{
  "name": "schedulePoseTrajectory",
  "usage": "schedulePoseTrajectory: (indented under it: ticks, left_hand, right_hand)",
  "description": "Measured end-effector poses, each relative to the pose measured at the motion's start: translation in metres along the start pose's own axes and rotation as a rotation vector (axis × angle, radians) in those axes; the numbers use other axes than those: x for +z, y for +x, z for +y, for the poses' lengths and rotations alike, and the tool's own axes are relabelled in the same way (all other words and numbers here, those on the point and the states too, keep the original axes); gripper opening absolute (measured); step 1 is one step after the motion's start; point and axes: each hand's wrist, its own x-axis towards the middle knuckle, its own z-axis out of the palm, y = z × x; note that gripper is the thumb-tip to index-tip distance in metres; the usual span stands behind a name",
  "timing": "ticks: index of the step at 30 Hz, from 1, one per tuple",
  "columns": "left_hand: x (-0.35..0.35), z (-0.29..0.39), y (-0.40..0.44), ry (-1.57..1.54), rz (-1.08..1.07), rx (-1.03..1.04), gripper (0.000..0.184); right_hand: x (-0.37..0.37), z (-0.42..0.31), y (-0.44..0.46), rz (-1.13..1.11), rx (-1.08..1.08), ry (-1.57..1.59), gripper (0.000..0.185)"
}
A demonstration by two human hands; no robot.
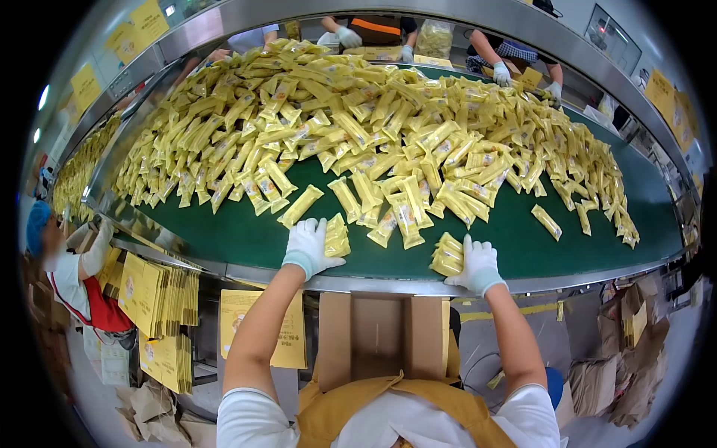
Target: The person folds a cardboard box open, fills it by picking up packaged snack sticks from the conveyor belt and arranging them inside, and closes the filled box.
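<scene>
My left hand (308, 249), in a white glove, rests at the near edge of the green conveyor belt (373, 261). Its fingers and thumb curve around the left and near sides of a small bunch of yellow wrapped snack packets (337, 237). Opposite it, my gloved right hand (476, 267) cups another bunch of yellow snack packets (448, 256) from the right, its thumb on the near side. Just beyond both hands lie loose packets (405, 216), at the front of a large heap of packets (328, 112).
An open cardboard box (334, 340) stands below the belt edge, before my body. Flat yellow cartons (157, 299) are stacked at left, near a person in a blue cap (71, 261). Gloved hands (501, 73) of other people work across the belt. Brown paper sacks (597, 381) lie at right.
</scene>
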Motion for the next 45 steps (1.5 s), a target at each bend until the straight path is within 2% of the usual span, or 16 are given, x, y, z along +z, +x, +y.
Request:
schedulePoseTrajectory:
  ticks: [3, 4, 8, 10, 12, 13, 14, 18, 20, 22, 24, 29, 31, 34, 41, 45]
  left_hand:
    - [0.027, -0.005, -0.004, -0.034, 0.211, 0.077, 0.111]
    - [0.010, -0.001, -0.003, -0.117, -0.041, 0.012, 0.109]
    - [0.010, -0.005, -0.013, -0.204, -0.080, -0.027, 0.117]
    - [-0.004, -0.013, -0.011, -0.367, -0.131, -0.090, 0.118]
    - [0.002, -0.039, 0.003, -0.886, 0.017, -0.074, 0.093]
    - [-0.001, -0.054, 0.016, -1.213, 0.010, -0.029, 0.080]
    - [0.004, -0.066, 0.031, -1.118, 0.113, -0.073, 0.069]
    - [-0.018, -0.084, 0.072, -1.004, -0.151, -0.278, 0.086]
    - [-0.003, -0.077, 0.079, -0.625, -0.167, -0.317, 0.097]
    - [-0.007, -0.069, 0.080, -0.471, -0.232, -0.345, 0.113]
    - [-0.009, -0.067, 0.075, -0.451, -0.227, -0.277, 0.111]
    - [-0.015, -0.045, 0.040, -0.231, -0.179, -0.196, 0.109]
    - [-0.001, -0.035, 0.028, -0.155, -0.077, -0.136, 0.104]
    - [-0.003, -0.023, 0.016, -0.135, -0.046, -0.145, 0.105]
    - [0.024, -0.027, 0.021, 0.028, 0.115, -0.115, 0.130]
    - [-0.003, -0.018, 0.013, -0.097, -0.075, -0.151, 0.128]
  right_hand:
    - [-0.021, -0.007, 0.020, -0.117, -0.067, 0.120, 0.106]
    - [-0.025, -0.015, 0.025, -0.032, -0.134, 0.252, 0.096]
    - [-0.043, -0.057, 0.043, -0.135, -0.227, 1.299, 0.071]
    - [-0.026, -0.075, 0.071, -0.133, -0.178, 1.382, 0.079]
    - [-0.015, -0.090, 0.090, -0.120, -0.153, 1.407, 0.086]
    - [-0.022, -0.096, 0.090, -0.115, -0.140, 1.332, 0.088]
    - [-0.026, -0.103, 0.084, -0.129, -0.154, 1.374, 0.088]
    - [-0.017, -0.112, 0.079, -0.020, -0.184, 1.279, 0.094]
    - [-0.021, -0.103, 0.073, -0.123, -0.211, 1.295, 0.102]
    - [-0.004, -0.085, 0.075, -0.056, -0.283, 1.088, 0.107]
    - [-0.001, -0.066, 0.062, 0.125, -0.386, 0.740, 0.111]
    - [-0.031, -0.017, 0.017, 0.084, -0.426, 0.160, 0.101]
    - [-0.013, -0.007, 0.016, 0.074, -0.423, 0.208, 0.098]
    - [0.021, -0.001, 0.015, 0.396, -0.530, 0.192, 0.097]
    - [0.028, -0.014, 0.014, 0.366, -0.350, 0.222, 0.117]
    - [0.006, -0.029, 0.012, 0.113, -0.121, 0.177, 0.125]
